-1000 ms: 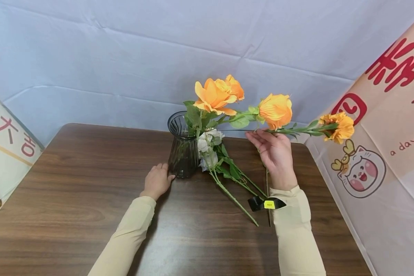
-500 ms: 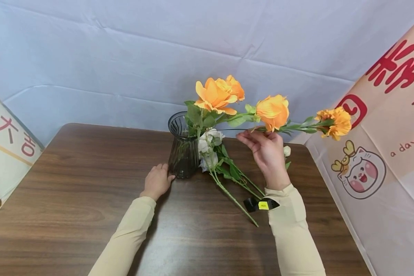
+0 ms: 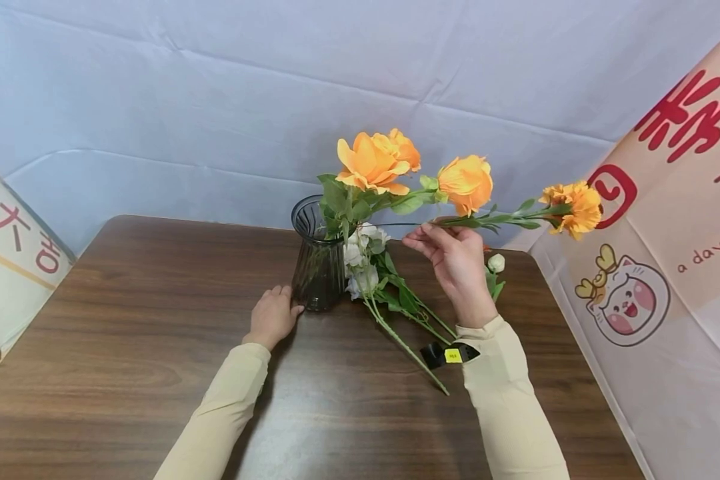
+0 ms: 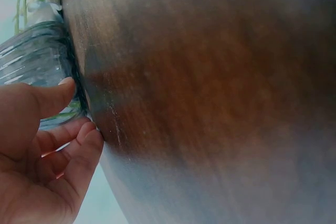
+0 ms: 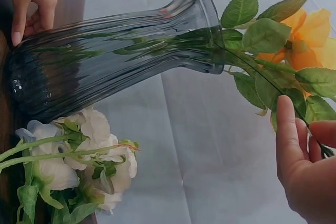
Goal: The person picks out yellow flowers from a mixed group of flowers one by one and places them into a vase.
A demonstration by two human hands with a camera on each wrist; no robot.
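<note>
A smoky glass vase stands upright at the table's back, orange roses leaning out of its mouth to the right. My left hand holds the vase at its base; thumb and fingers lie on either side of the bottom edge in the left wrist view. Between thumb and fingers, my right hand pinches the thin dark stem of an orange carnation. The carnation lies almost level, bloom to the right. Its bare stem end reaches the vase's rim in the right wrist view.
White flowers with green stems lie on the brown wooden table, right of the vase. A white bud shows beyond the right wrist. Pale cloth hangs behind, and a printed banner stands at the right.
My right hand has moved left with the carnation, its stem end shifting toward the vase. The white bud has come into sight behind the wrist. The left hand stays put.
</note>
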